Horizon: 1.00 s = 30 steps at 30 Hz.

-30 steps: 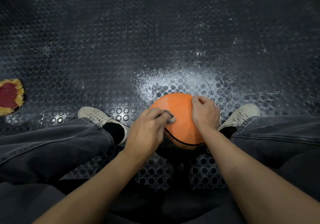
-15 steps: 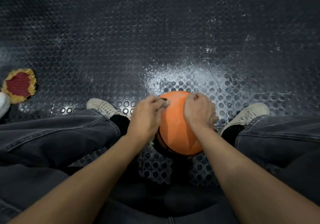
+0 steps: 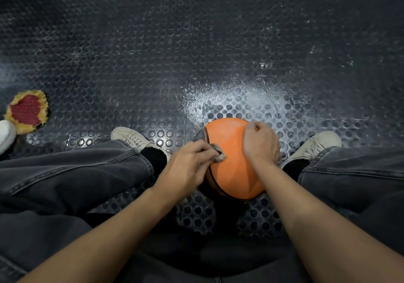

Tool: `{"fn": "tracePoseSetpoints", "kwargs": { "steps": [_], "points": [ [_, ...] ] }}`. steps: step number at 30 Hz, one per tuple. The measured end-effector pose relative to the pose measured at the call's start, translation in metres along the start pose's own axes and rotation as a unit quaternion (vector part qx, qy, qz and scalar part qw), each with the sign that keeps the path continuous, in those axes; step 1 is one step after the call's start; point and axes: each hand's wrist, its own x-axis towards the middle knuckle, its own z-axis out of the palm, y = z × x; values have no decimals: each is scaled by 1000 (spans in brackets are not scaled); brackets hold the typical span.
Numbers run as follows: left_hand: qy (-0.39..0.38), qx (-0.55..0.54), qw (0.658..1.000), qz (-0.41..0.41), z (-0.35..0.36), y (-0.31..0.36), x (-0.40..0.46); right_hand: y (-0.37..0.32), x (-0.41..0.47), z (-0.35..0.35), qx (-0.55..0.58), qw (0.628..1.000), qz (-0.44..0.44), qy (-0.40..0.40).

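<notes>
An orange basketball [image 3: 229, 158] with black seams sits on the black studded floor between my feet. My left hand [image 3: 188, 169] pinches a small grey scrap, a cloth or pad [image 3: 218, 153], and presses it on the ball's left side. My right hand [image 3: 261, 143] lies over the top right of the ball with its fingers curled on the surface. The ball's lower part is in shadow.
My legs in dark jeans and pale sneakers [image 3: 131, 137] [image 3: 317, 145] flank the ball. White powder or spray residue [image 3: 236, 101] marks the studded rubber floor [image 3: 175, 53] beyond the ball. A red and yellow cloth [image 3: 27, 110] lies far left, beside a white object [image 3: 6, 134].
My left hand with the grey scrap has slid from the ball's top back down its left side. A black seam on the ball's upper left now shows. The right hand keeps its place.
</notes>
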Motion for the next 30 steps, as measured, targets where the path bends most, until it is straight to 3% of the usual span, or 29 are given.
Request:
{"fn": "tracePoseSetpoints", "kwargs": {
  "steps": [3,5,10,11,15,21,24,27,30],
  "points": [
    [78,-10,986,-144,3,-10,36,-2,-7,4,-5,1000,-19,9],
    [76,6,978,-196,5,-9,46,-3,-14,8,-12,1000,-1,26],
    [33,-15,999,-17,8,7,-2,2,-14,4,-7,1000,1,26],
    [43,-9,999,-28,7,1,5,1,-14,4,-11,1000,-10,16],
    [79,4,972,-222,5,-14,51,-4,-24,11,-16,1000,-6,13],
    [14,-81,991,-104,3,24,-3,7,-12,-4,19,1000,12,22],
    [95,-66,968,-221,-18,7,9,7,-8,-8,23,1000,12,17],
    [194,-102,918,-331,-29,-29,5,8,0,-15,9,999,29,12],
    [205,-137,901,-357,-24,-40,-2,9,5,-18,3,1000,-4,-9]
  ]
}}
